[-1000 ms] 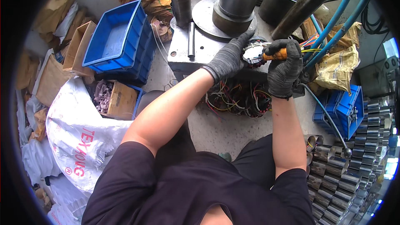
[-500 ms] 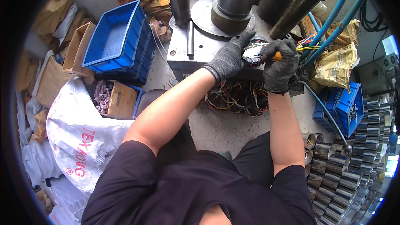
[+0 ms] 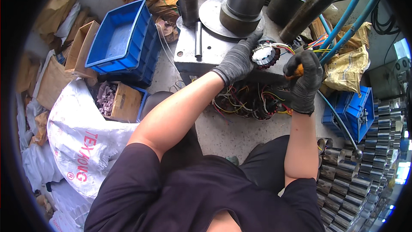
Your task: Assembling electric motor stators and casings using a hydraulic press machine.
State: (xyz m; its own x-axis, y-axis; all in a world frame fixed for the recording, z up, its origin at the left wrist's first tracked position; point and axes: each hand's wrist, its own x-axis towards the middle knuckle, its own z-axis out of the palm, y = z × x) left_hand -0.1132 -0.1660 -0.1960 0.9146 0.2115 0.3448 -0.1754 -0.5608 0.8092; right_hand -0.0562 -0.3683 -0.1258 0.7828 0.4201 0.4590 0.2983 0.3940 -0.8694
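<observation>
A motor stator (image 3: 265,56) with white insulation, dark red windings and coloured lead wires stands on the near right part of the metal press bed (image 3: 189,53). My left hand (image 3: 237,63), in a dark grey glove, grips its left side, fingers reaching toward the far side. To the right of the stator and apart from it is my gloved right hand (image 3: 304,81). It is closed around an orange-handled tool (image 3: 297,72), whose working end I cannot make out.
Behind the stator a steel cylinder (image 3: 244,4) stands on a round plate, between two columns. Several wired stators (image 3: 249,103) lie below the bed. Blue hoses (image 3: 356,21) hang at right, above stacked metal sleeves (image 3: 343,184). Blue bins (image 3: 116,38) stand at left.
My right hand has moved right and toward me with the orange-handled tool, away from the stator. The stator's front and lead wires now show more. My left hand has stayed at the stator.
</observation>
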